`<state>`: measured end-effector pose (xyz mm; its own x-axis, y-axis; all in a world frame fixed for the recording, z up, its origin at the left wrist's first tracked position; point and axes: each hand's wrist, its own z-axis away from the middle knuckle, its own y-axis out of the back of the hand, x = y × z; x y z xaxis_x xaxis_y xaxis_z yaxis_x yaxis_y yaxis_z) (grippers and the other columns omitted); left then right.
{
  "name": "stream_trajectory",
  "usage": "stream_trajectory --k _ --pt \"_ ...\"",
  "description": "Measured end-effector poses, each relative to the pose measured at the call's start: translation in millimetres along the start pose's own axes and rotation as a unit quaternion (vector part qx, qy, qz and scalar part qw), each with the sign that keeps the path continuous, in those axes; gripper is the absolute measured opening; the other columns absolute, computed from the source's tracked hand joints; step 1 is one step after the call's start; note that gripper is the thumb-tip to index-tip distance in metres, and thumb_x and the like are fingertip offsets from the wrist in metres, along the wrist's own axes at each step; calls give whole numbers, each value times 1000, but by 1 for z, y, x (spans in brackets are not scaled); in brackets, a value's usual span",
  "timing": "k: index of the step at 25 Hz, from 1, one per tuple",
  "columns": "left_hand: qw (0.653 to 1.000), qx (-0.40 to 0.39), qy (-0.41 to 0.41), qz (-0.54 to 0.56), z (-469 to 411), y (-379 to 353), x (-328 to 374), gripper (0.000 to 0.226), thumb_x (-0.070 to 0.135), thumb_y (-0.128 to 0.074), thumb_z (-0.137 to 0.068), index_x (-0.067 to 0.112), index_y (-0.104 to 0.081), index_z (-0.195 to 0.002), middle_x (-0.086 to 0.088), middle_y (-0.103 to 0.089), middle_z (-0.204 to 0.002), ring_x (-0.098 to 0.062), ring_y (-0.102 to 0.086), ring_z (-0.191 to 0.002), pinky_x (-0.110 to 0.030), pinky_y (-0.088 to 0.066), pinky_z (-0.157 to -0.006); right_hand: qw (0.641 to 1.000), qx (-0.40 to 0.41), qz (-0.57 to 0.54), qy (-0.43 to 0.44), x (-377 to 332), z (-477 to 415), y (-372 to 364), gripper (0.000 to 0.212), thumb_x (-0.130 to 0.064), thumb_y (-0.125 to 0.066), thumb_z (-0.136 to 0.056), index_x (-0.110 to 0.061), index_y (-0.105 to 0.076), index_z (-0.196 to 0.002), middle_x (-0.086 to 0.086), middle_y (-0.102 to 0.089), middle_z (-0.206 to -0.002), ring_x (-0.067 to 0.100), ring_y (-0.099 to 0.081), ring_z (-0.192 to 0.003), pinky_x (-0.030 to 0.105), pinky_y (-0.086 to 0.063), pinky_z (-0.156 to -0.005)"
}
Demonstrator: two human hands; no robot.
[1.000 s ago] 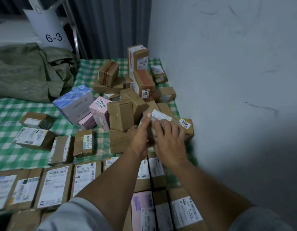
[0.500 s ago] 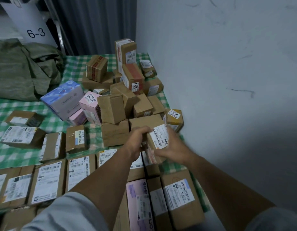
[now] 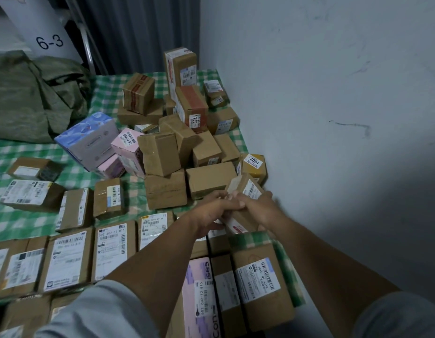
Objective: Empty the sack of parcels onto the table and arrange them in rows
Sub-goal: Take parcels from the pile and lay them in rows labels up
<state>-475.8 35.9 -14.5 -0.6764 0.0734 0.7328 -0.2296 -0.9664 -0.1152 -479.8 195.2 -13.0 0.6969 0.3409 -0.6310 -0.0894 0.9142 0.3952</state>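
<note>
My left hand (image 3: 212, 212) and my right hand (image 3: 259, 211) both grip one small brown parcel (image 3: 245, 189) with a white barcode label, held tilted just above the near right part of the table. Behind it a loose heap of brown, pink and blue parcels (image 3: 177, 142) lies against the wall. Flat parcels with labels up form rows (image 3: 89, 254) along the near edge. The empty green sack (image 3: 33, 98) lies crumpled at the back left on the green checked tablecloth (image 3: 21, 220).
A grey wall (image 3: 333, 118) runs along the table's right side. A white sign reading 6-3 (image 3: 48, 41) leans at the back left beside a dark curtain (image 3: 138, 32). Several single parcels (image 3: 31, 193) lie loose in the middle left.
Both hands took the labelled parcel from the front of the heap and drew it back toward me and down, near the front rows. The camera view shifted slightly.
</note>
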Motion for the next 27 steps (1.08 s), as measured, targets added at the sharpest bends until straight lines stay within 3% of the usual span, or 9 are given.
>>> stream_trajectory --k 4,6,9,11,14,17,22,25,27 --pt "999 22 -36 -26 -6 -3 2 71 24 -89 -68 20 -54 -129 -3 -68 -115 -24 -70 -100 -41 -60 -86 994 -79 -75 -19 -4 8 9 55 -50 -67 -92 -23 -42 -133 12 -65 -120 34 -71 -98 55 -61 -80" --pt "996 55 -50 -48 -5 -2 5 51 15 -82 -75 19 -59 -121 -3 -67 -112 -23 -69 -97 -35 -60 -79 995 -43 79 45 -2 9 18 46 -44 -65 -93 -23 -48 -130 10 -65 -120 31 -68 -103 53 -60 -87" --pt "994 57 -38 -81 -4 4 10 39 12 -71 -69 17 -68 -108 -7 -71 -107 -25 -67 -95 -31 -54 -70 864 12 442 240 9 -1 26 97 -45 -79 -73 -31 -22 -151 9 -30 -155 33 -35 -141 58 -40 -111" --pt "995 37 -23 -85 -2 5 14 44 10 -67 -62 13 -68 -106 -9 -72 -101 -27 -66 -90 -32 -52 -66 815 -43 489 309 10 3 22 115 -39 -82 -74 -29 -5 -159 4 -10 -164 29 -13 -150 57 -24 -121" --pt "997 55 -19 -50 5 4 14 45 13 -63 -52 17 -61 -97 -8 -68 -95 -26 -64 -86 -32 -49 -69 785 -66 515 337 11 6 19 118 -35 -82 -75 -20 -3 -161 4 -15 -163 25 -14 -149 47 -20 -122" --pt "996 91 -14 17 -2 4 10 46 20 -71 -60 18 -56 -104 -8 -64 -97 -24 -62 -86 -31 -48 -68 816 -89 497 280 15 1 17 119 -51 -83 -67 -21 -12 -157 4 -36 -149 25 -39 -133 46 -39 -111" --pt "985 175 -1 8 -21 11 -11 36 25 -64 -93 11 -52 -124 -10 -65 -109 -21 -60 -93 -31 -45 -68 949 18 301 94 36 -32 16 96 -80 -76 -41 -26 -47 -115 -3 -66 -106 19 -64 -91 34 -57 -77" --pt "984 169 16 -53 -24 12 -30 30 17 -61 -96 5 -52 -122 -8 -63 -112 -22 -58 -94 -30 -44 -69 961 18 274 28 44 -37 1 84 -68 -83 -62 -15 -54 -120 1 -68 -112 19 -63 -91 24 -45 -63" --pt "981 169 26 -89 -26 11 -40 32 10 -61 -95 4 -52 -125 -10 -59 -114 -22 -57 -90 -28 -43 -69 956 26 293 12 49 -36 -15 92 -66 -82 -68 -9 -46 -130 7 -63 -121 26 -63 -107 26 -45 -72"
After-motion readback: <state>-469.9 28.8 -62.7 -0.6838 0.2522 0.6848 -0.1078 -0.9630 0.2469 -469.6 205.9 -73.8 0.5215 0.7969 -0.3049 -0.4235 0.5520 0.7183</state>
